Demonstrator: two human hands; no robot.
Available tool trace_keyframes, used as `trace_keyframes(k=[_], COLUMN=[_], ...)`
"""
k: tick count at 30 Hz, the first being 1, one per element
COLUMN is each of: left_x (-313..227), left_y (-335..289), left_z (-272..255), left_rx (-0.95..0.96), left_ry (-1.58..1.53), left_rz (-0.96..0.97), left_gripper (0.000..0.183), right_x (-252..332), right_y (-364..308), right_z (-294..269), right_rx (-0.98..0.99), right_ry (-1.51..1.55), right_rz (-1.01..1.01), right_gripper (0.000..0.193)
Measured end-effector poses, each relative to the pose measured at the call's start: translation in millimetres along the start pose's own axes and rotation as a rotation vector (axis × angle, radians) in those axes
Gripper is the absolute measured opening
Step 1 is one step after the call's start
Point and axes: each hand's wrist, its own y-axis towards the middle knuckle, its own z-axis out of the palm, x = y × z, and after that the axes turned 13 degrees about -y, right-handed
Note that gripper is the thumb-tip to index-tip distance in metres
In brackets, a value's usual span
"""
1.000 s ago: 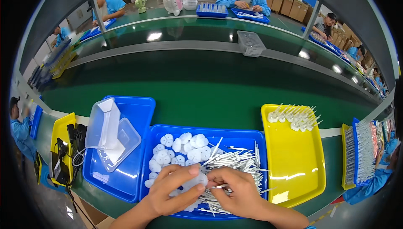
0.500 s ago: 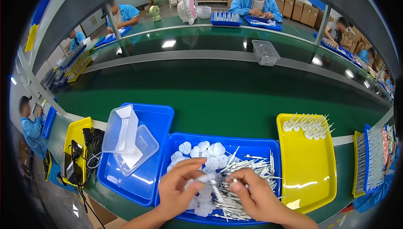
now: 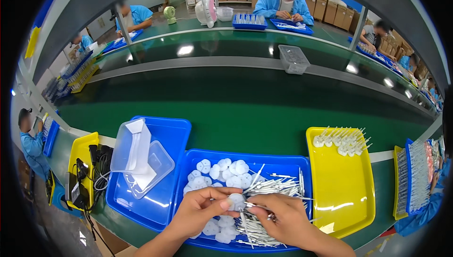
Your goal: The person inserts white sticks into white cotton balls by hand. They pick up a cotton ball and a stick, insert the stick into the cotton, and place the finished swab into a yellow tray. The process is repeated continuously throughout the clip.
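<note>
Over a blue tray [image 3: 257, 156], my left hand [image 3: 200, 211] pinches a white petal-shaped disc [image 3: 235, 202] between thumb and fingers. My right hand [image 3: 285, 217] grips a thin white stick, its end meeting the disc's right side; whether it is through the disc I cannot tell. Another stick or two seem tucked in the right fingers. Loose white petal discs [image 3: 237, 169] fill the tray's left part, below and beyond my left hand. A heap of thin white sticks [image 3: 282, 187] covers the right part, partly hidden by my right hand.
A yellow tray [image 3: 347, 188] at right holds several discs with upright sticks [image 3: 343, 142]. To the left, a blue tray [image 3: 146, 203] carries a clear plastic box [image 3: 130, 151] and lid. Black cables and adapters [image 3: 94, 172] lie farther left. Co-workers sit across the bench.
My hands have come together. The disc in my left hand has turned to show its broad face, and the stick in my right hand has moved against it. The view has shifted slightly.
</note>
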Motion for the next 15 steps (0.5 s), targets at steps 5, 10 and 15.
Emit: trace_keyframes(k=[5, 10, 15], left_x=[3.6, 5.2, 3.7], left_y=[0.2, -0.8, -3.2], left_z=[0.6, -5.8, -5.3], left_rx=[0.061, 0.041, 0.002], left_ry=[-0.192, -0.098, -0.024], left_rz=[-0.019, 0.013, 0.044], left_gripper=[0.010, 0.013, 0.017], right_x=[-6.8, -5.1, -1.9], right_y=[-0.5, -2.2, 1.3], right_z=[4.9, -1.2, -3.4], right_rx=[-0.040, 0.016, 0.080], right_ry=[-0.237, -0.249, -0.066], right_rz=[-0.145, -0.082, 0.028], right_gripper=[0.023, 0.020, 0.014])
